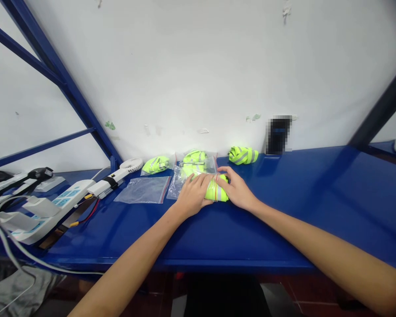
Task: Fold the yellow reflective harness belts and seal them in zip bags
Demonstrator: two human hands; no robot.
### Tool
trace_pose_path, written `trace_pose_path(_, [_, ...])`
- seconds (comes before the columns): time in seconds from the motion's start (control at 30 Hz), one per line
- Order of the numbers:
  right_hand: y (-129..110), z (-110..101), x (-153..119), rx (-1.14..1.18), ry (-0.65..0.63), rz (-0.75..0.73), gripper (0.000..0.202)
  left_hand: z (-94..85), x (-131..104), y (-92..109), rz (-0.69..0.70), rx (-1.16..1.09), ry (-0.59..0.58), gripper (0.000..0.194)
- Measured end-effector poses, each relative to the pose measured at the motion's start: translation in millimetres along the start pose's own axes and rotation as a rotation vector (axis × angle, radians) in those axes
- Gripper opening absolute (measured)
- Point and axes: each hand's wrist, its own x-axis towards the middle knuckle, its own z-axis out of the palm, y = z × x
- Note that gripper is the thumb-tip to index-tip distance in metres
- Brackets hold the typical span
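Note:
A rolled neon-yellow reflective vest point(223, 194) with a grey stripe lies on the blue table, partly inside a clear zip bag whose red seal line runs across it. My left hand point(194, 192) wraps over the left side of this bagged vest, hiding much of it. On its right end, my right hand point(236, 187) grips with thumb and fingers curled around. Just behind my hands rests another bagged yellow vest point(194, 159). An unbagged rolled vest point(243, 155) sits by the wall, and a further bagged one point(156, 164) is to the left.
A flat clear zip bag point(143, 189) lies left of my hands. Farther left are a white handheld fan point(131, 165), a power strip point(61, 203) with plugs and loose cables. A dark blurred-out phone-like object point(278, 135) leans on the wall. Blue metal frame bars point(75, 101) rise at left.

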Motion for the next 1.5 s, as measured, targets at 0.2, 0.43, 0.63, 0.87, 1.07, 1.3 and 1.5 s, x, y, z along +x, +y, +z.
trace_pose_path(0.2, [-12,-1,-7,-0.258,0.076,-0.006,0.018,-0.9,0,3,0.040,0.076,-0.007,0.073])
trace_pose_path(0.43, [-3,5,-2,-0.181,0.237,-0.044,0.020,-1.1,1,6,0.028,0.126,-0.037,0.075])
trace_pose_path(0.63, [-9,-2,-1,-0.001,0.116,0.058,0.020,-2.2,1,0,-0.038,0.052,-0.058,0.063])
trace_pose_path(0.87, [-19,-15,1,-0.103,-0.136,0.185,0.036,-1.2,1,-2,-0.067,-0.015,-0.040,0.057])
trace_pose_path(1.07, [-15,-15,6,0.204,-0.197,0.399,0.042,-0.1,-1,-1,-0.065,-0.002,-0.037,0.057])
trace_pose_path(1.3, [-21,-4,-2,0.331,-0.138,0.320,0.046,0.8,-2,1,-0.079,0.018,0.034,0.068])
trace_pose_path(1.5, [-24,5,-8,0.349,-0.146,0.295,0.053,-1.1,-1,2,-0.021,-0.005,0.094,0.069])
